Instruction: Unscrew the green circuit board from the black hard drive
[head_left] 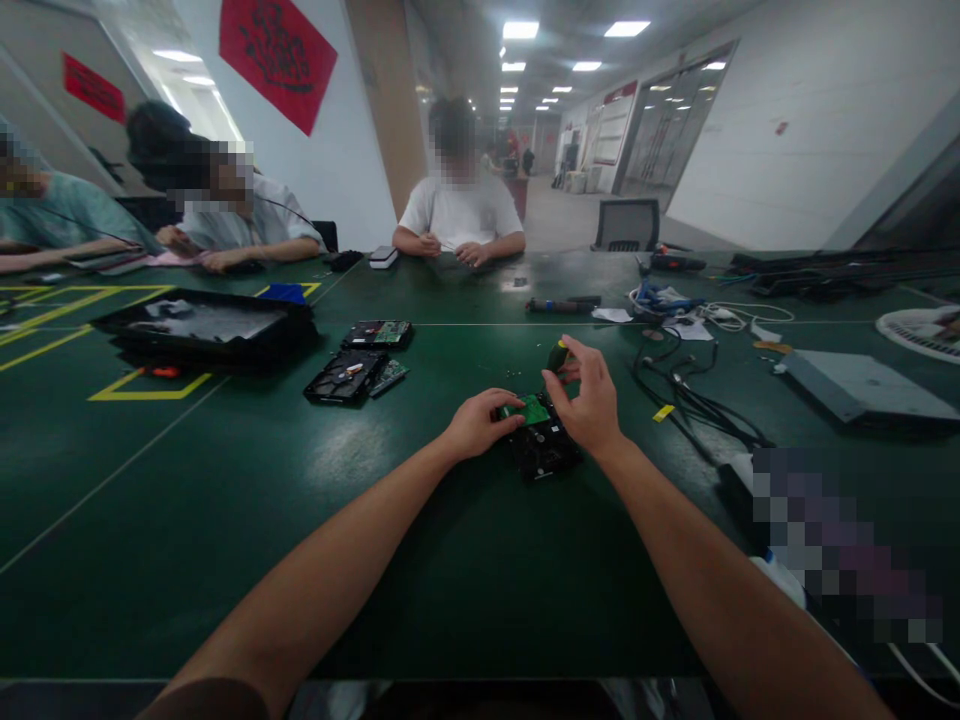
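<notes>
1. Your two bare arms [322,575] are closest, reaching in over the table.
2. Under them is the big green table [420,590].
3. Across from you sits a person in a white shirt [459,215].
4. Off to your left is a black tray [289,340].
5. Off to your right is a gray metal box [874,385], with black cords [697,410] beside it.
6. Your left hand [484,420] is at the far left side of a black drive [545,455]. Its fingers and thumb are a bit bent, with a small gap. You touch the drive, but I cannot tell if you pinch it.
7. Your right hand [591,395] has its fingers closed around a screwdriver [556,357].
8. That black drive lies flat on the table, right between your hands.
9. On its far end is a green board [535,409].
10. Your screwdriver stands over that end, green and yellow handle up. I cannot see its tip well.
11. Just past the drive are tiny shiny bits [513,374].
</notes>
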